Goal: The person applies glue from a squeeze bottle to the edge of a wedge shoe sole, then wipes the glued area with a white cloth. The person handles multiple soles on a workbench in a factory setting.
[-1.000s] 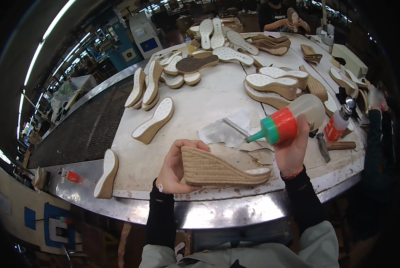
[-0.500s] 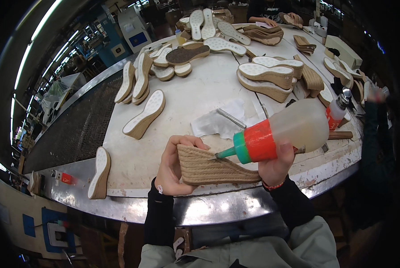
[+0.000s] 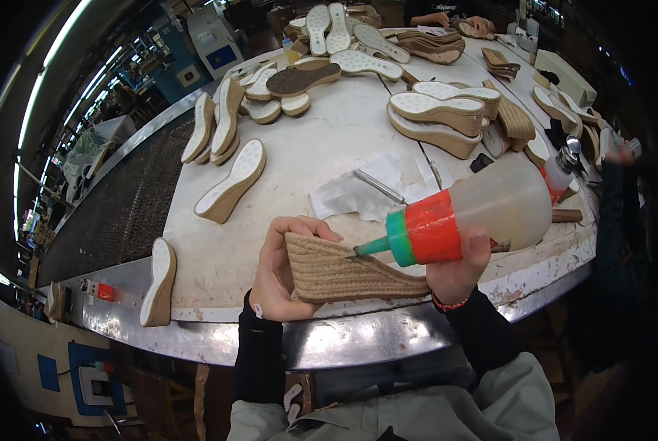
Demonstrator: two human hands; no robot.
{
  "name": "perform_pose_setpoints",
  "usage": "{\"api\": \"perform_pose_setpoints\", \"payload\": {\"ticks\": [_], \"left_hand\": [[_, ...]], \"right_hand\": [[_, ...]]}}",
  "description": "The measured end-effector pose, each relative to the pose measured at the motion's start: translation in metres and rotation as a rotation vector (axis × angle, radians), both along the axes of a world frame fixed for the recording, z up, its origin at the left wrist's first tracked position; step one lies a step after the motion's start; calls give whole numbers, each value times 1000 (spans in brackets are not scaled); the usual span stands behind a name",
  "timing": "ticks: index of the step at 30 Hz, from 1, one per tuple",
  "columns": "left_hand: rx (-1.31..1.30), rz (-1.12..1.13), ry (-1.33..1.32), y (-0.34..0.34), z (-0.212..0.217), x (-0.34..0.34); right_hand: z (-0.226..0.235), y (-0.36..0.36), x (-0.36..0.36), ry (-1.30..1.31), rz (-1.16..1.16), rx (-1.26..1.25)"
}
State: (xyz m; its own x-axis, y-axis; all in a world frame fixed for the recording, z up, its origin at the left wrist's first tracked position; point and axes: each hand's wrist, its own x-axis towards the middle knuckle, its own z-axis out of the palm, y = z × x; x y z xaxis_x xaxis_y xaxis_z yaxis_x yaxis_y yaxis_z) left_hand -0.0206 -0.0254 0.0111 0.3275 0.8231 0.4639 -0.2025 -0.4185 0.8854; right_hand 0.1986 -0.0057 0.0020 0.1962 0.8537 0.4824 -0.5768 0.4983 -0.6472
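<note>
On the clock face of the view, a dark mesh belt (image 3: 116, 191) lies toward nine o'clock, beside the white desk (image 3: 307, 162). Between eight and nine o'clock, a lone shoe sole (image 3: 158, 283) stands at the desk's metal edge; another pale-topped sole (image 3: 231, 181) lies near ten o'clock, with a cluster of soles (image 3: 226, 121) beyond it, between ten and eleven. Between seven and eight, the left hand (image 3: 272, 275) is clamped on the thick heel end of a rope-sided wedge (image 3: 344, 275), fingers over the upper edge and thumb at the lower. A brown sole (image 3: 303, 77) lies at about twelve o'clock. The wedge is at six o'clock, near the middle, its side facing the viewer and its thin end pointing to four. Toward one o'clock a pale cloth (image 3: 344, 195) lies on the desk under a metal rod (image 3: 379, 187). A green nozzle (image 3: 377, 246) points to eight o'clock at the wedge's upper edge; whether it touches, I cannot tell. Stacked wedges (image 3: 439, 121) sit between one and two. The right hand (image 3: 458, 272), toward four, is clamped around a red-banded bottle (image 3: 487, 213) at three. A smaller bottle (image 3: 558, 176) with a metal cap stands between two and three.
</note>
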Motion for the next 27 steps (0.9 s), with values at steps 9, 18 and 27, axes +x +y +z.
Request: {"api": "perform_pose_setpoints", "payload": {"ticks": [9, 18, 27], "left_hand": [[-19, 21, -11, -1, 1, 3], [-31, 15, -23, -1, 0, 1], [-6, -11, -85, -1, 0, 3]], "right_hand": [[-7, 3, 0, 45, -46, -36], [1, -1, -1, 20, -22, -35], [1, -1, -2, 18, -36, -35]]}}
